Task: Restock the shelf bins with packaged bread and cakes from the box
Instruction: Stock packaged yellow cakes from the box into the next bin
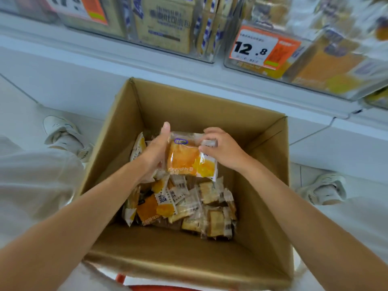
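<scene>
Two hands on one orange bread packet (184,159), held just above the heap inside the open cardboard box (189,106). Clamped along the packet's left edge, the left hand (156,152), thumb straight and pointing to the far side, fingers hidden beneath the wrapper. Curled at the far right corner of the same packet, the right hand (222,150), fingertips pinching the wrapper by its white seal. Packet tilted slightly, printed face up, clear of the box walls. Below and nearer, a loose heap of small wrapped cakes and bread slices (189,206) on the box floor: orange-and-white wrappers to the left, paler brown slices to the right. Possibly a second wrapper tucked under the left palm, though too blurred to tell. Beyond the far wall of the box, a white shelf ledge (84,49) with clear shelf bins (168,28) standing on it, toast loaves packed upright in the middle one and orange-wrapped packs in the right bin (327,66). Stuck on the front of that right bin, a price tag (258,48) reading 12.8. On the pale floor, one white shoe (63,135) left of the box and a second shoe (327,189) right of it.
</scene>
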`<action>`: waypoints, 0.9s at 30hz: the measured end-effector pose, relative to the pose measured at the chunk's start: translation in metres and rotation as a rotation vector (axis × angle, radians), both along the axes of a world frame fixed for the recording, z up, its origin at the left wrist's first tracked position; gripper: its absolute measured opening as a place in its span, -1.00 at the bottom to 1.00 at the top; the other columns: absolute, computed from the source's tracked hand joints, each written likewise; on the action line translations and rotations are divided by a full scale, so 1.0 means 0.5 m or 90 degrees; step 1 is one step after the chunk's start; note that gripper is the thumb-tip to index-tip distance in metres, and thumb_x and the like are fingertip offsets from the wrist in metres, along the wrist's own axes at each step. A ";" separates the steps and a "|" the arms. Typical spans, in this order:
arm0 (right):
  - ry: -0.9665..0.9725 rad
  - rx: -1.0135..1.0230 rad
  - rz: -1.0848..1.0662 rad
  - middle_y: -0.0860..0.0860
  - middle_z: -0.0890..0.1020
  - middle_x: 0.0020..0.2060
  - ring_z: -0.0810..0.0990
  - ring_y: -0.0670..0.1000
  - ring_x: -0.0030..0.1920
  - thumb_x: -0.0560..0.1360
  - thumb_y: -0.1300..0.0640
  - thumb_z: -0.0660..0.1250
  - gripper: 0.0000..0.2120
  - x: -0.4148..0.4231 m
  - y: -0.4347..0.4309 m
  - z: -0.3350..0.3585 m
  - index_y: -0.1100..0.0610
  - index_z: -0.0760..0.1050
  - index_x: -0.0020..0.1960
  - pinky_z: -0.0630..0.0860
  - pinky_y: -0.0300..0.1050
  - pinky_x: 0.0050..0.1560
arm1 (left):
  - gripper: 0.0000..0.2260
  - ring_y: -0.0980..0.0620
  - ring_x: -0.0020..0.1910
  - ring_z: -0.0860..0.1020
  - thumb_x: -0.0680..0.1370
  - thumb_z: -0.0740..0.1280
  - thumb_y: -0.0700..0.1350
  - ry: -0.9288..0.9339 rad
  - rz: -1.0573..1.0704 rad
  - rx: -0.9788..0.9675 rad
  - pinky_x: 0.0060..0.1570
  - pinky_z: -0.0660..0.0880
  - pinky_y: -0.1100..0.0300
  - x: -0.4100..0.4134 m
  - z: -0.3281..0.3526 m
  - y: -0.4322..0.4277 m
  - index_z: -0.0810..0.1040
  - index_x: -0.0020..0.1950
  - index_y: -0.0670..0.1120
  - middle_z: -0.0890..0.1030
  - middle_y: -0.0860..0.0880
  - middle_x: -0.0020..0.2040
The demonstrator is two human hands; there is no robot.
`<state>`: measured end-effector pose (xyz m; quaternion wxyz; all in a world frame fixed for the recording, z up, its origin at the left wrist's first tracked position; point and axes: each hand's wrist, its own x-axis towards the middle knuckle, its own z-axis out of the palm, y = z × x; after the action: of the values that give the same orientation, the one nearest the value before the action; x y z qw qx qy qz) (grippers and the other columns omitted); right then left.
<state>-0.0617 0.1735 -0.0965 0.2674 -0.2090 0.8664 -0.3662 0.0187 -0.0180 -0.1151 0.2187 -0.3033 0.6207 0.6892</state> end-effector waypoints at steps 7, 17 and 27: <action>-0.218 -0.178 -0.286 -0.04 0.63 0.17 0.65 -0.03 0.08 0.41 -0.27 0.40 -0.50 0.004 0.001 0.102 -0.06 0.45 0.25 0.59 0.02 0.14 | -0.61 0.05 -0.21 0.70 0.57 0.24 0.23 0.171 0.023 -0.075 -0.22 0.63 0.18 -0.060 0.140 0.046 0.60 0.08 -0.07 0.70 -0.12 -0.07; -0.069 -0.333 -0.339 -0.10 0.66 0.10 0.65 -0.08 0.07 0.31 -0.26 0.46 -0.41 -0.064 0.073 0.301 -0.08 0.47 0.27 0.59 -0.07 0.12 | -0.44 -0.13 -0.18 0.61 0.44 0.28 0.39 0.414 0.069 -0.342 -0.08 0.57 -0.09 -0.187 0.356 0.131 0.56 -0.10 -0.13 0.62 -0.10 -0.19; 0.136 -0.350 -0.468 -0.03 0.67 0.03 0.66 -0.04 -0.01 0.35 -0.15 0.52 -0.49 -0.303 0.130 0.432 0.05 0.53 0.21 0.62 -0.13 -0.03 | -0.64 -0.03 -0.06 0.52 0.59 0.26 0.17 0.496 0.002 -0.632 -0.08 0.41 0.13 -0.434 0.468 0.077 0.43 0.19 -0.09 0.53 0.00 -0.04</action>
<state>-0.2134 0.2383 0.1195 -0.0357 0.0119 0.7768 -0.6286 -0.1982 0.0208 0.1188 -0.1908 -0.0965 0.9001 0.3795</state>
